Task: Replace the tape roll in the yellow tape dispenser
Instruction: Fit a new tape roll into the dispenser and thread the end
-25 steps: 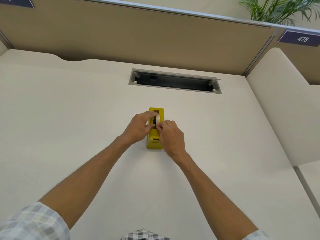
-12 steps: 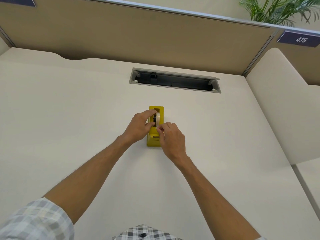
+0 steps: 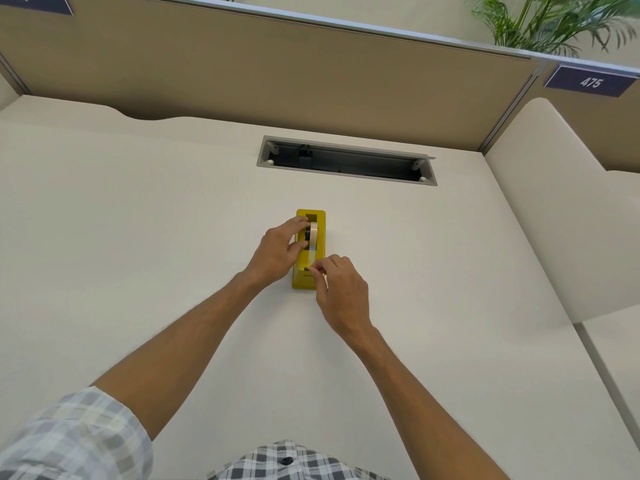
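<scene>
The yellow tape dispenser (image 3: 320, 237) stands lengthwise on the cream desk (image 3: 138, 237), near the middle. A clear tape roll (image 3: 313, 232) on a dark core sits in its well. My left hand (image 3: 280, 249) grips the roll from the left side, thumb and fingers around it. My right hand (image 3: 341, 292) is at the dispenser's near end, thumb and forefinger pinched on the loose tape end (image 3: 312, 261), which runs from the roll toward the cutter. The cutter itself is partly hidden by my fingers.
A grey cable slot (image 3: 346, 161) is cut into the desk behind the dispenser. A tan partition wall (image 3: 277, 71) closes the back. A cream side panel (image 3: 554, 209) rises on the right, with a sign reading 475 (image 3: 590, 82) above it.
My right hand has drawn back toward me along the dispenser, pulling the tape end out from the roll. The left hand has stayed on the roll.
</scene>
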Action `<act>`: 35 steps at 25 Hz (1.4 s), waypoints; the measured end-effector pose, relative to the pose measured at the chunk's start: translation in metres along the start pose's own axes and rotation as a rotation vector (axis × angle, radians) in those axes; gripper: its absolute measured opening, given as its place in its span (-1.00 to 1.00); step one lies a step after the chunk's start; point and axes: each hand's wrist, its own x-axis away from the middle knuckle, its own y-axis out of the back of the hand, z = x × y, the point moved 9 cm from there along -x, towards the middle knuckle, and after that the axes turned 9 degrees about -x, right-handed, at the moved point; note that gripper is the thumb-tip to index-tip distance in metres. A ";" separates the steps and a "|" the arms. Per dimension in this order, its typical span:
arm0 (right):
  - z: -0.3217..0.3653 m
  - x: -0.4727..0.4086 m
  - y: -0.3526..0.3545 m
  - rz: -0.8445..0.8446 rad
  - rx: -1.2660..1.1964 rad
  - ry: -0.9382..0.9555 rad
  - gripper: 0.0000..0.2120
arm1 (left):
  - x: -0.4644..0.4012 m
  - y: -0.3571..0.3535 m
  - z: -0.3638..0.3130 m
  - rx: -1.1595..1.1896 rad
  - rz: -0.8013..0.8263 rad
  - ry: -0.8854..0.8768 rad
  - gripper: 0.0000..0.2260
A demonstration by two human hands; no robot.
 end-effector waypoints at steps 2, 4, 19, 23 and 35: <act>0.003 0.005 0.002 -0.011 0.004 0.007 -0.92 | 0.002 -0.001 -0.001 0.002 0.001 0.007 -0.61; 0.003 0.008 0.004 -0.017 0.002 0.005 -0.92 | 0.003 -0.001 -0.002 0.007 0.004 0.013 -0.61; 0.009 0.020 0.003 -0.019 0.018 0.035 -0.94 | 0.010 -0.001 0.001 0.095 -0.015 0.101 -0.58; 0.009 0.021 0.003 -0.028 0.008 0.027 -0.94 | 0.021 0.008 -0.001 0.114 -0.158 0.200 -0.83; 0.011 0.019 0.006 -0.033 -0.004 0.033 -0.94 | 0.031 -0.017 0.014 0.451 0.005 0.480 -0.75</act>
